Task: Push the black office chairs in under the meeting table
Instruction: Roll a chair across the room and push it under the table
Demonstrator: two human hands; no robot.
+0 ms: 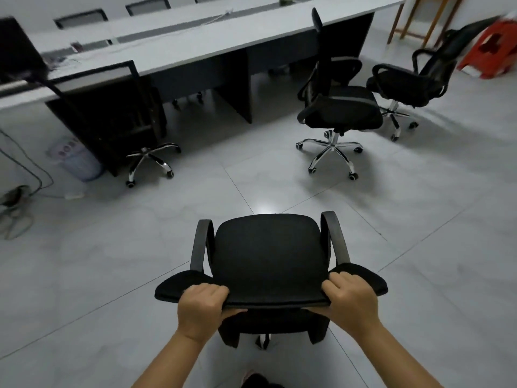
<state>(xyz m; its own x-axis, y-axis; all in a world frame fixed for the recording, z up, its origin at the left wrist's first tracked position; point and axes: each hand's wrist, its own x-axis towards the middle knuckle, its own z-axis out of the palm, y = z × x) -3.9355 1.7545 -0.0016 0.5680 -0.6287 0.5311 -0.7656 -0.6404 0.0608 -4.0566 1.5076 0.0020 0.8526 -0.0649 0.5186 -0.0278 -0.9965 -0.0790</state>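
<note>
I stand behind a black office chair [268, 253] on the tiled floor, well short of the long grey meeting table [195, 43]. My left hand [202, 306] grips the top edge of its backrest on the left. My right hand [351, 299] grips the same edge on the right. Another black chair [112, 107] sits tucked under the table at the left, its chrome base showing. Two more black chairs stand out on the floor at the right: one [340, 107] near the table's end, the other [411, 82] behind it.
A pale waste bin [78, 161] stands by the table's left leg, with cables and a power strip [16, 194] on the floor beside it. A red stool [492, 51] and wooden legs [414, 21] are at the far right. Open tiles lie between my chair and the table.
</note>
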